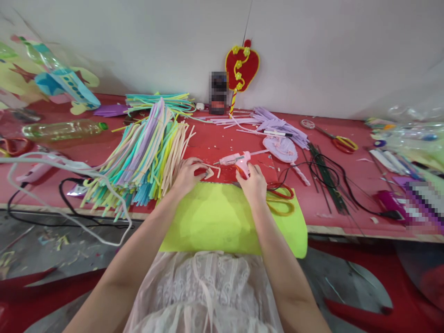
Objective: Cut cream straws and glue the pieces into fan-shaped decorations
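The bundle of fuzzy stems (138, 152) stood at the left, just beside the left hand (189, 175), so this wrist, I think, had to move with small motions. The left thumb and fingers were curved toward each other at a pale bent piece (209, 174), in the middle of the red table (208, 148). For good control, it was probably better to hold this piece by its far end, away from the nozzle. The pink glue gun (234, 159) pointed left, toward those fingers; a steady, light squeeze seemed wise. The fingers of the right hand (254, 185) were bent closed around its handle.

As for what was hidden: I cannot tell if the left fingertips really pinched the piece, or if the trigger was pressed. The right hand covered part of the scissors (282, 198). The packages (425, 203) at the right edge were partly blurred and cut off.
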### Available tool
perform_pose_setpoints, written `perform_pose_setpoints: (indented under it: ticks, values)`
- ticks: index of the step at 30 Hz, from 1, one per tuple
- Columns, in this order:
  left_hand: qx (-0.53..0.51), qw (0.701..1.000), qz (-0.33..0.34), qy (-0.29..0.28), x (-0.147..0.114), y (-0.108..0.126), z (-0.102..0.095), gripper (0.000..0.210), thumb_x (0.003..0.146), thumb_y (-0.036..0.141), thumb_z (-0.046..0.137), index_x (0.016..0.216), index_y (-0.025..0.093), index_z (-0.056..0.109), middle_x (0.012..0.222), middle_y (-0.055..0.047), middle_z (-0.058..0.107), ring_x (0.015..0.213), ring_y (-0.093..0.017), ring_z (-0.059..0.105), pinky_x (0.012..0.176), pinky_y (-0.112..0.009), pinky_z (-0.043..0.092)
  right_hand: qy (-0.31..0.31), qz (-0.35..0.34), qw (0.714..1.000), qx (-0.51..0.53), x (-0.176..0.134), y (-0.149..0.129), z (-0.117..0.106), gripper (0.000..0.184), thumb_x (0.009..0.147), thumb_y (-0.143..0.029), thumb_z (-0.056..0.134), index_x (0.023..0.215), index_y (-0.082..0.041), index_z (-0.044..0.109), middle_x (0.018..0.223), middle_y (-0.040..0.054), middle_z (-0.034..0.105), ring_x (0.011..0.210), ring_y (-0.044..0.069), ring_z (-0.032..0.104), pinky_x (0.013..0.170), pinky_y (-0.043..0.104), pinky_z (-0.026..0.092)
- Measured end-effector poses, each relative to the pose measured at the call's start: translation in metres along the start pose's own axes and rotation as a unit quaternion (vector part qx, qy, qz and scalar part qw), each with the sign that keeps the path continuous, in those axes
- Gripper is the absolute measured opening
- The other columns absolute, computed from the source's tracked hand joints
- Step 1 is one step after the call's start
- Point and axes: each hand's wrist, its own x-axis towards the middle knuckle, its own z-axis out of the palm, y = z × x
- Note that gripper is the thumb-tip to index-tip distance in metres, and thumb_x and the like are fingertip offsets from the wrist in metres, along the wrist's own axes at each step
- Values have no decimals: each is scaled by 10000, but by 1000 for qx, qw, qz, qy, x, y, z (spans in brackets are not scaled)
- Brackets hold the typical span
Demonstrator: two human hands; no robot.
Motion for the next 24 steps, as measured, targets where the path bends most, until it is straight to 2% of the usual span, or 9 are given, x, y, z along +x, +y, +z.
perform_pose_setpoints:
  ticks: [6, 10, 13, 16, 20, 24]
  values:
    - [11, 1000, -14, 7, -1, 5, -3, 185, 754, 350, 667, 915, 261, 690, 1041, -26, 597, 1006, -192, 543, 959, -376, 365, 54, 124, 990, -49, 10, 17, -4, 520, 787, -534, 504, 1138, -152, 540, 1108, 143, 550, 881, 248, 571, 680, 338, 439]
    - [9, 1000, -19, 10, -2, 5, -4, 178, 748, 354, 672, 900, 263, 691, 1044, -26, 594, 1013, -193, 536, 975, -384, 348, 64, 130, 985, -98, 12, 23, -5, 583, 798, -577, 476, 1135, -105, 540, 1059, 182, 557, 938, 304, 536, 751, 413, 414]
    - [7, 1000, -27, 12, -3, 2, -3, 174, 746, 343, 674, 902, 267, 689, 1061, -26, 586, 1030, -199, 524, 990, -392, 336, 91, 98, 985, -107, 10, 16, -10, 577, 819, -570, 461, 1167, -115, 534, 1106, 196, 538, 1010, 331, 490, 796, 452, 380]
    - [8, 999, -33, 16, -4, 0, -2, 168, 750, 335, 669, 903, 267, 687, 1078, -24, 580, 1051, -204, 510, 1003, -392, 323, 95, 15, 994, -52, 10, -1, -12, 376, 892, -437, 413, 1111, -188, 587, 1132, 138, 545, 1031, 279, 483, 845, 419, 354]
    - [7, 999, -35, 20, -5, -1, -2, 215, 757, 346, 660, 951, 255, 675, 1075, -37, 584, 1045, -208, 510, 994, -392, 331, -20, -101, 994, 46, 11, -30, 2, 274, 912, -295, 409, 990, -206, 656, 964, 77, 610, 930, 206, 518, 827, 340, 355]
    - [5, 999, -19, 25, -5, -1, -1, 267, 777, 352, 639, 1027, 262, 657, 1058, -43, 587, 1029, -210, 514, 976, -401, 348, -73, -124, 989, 47, 9, -42, 19, 279, 909, -226, 412, 1051, -226, 652, 962, 69, 614, 936, 210, 508, 818, 342, 336]
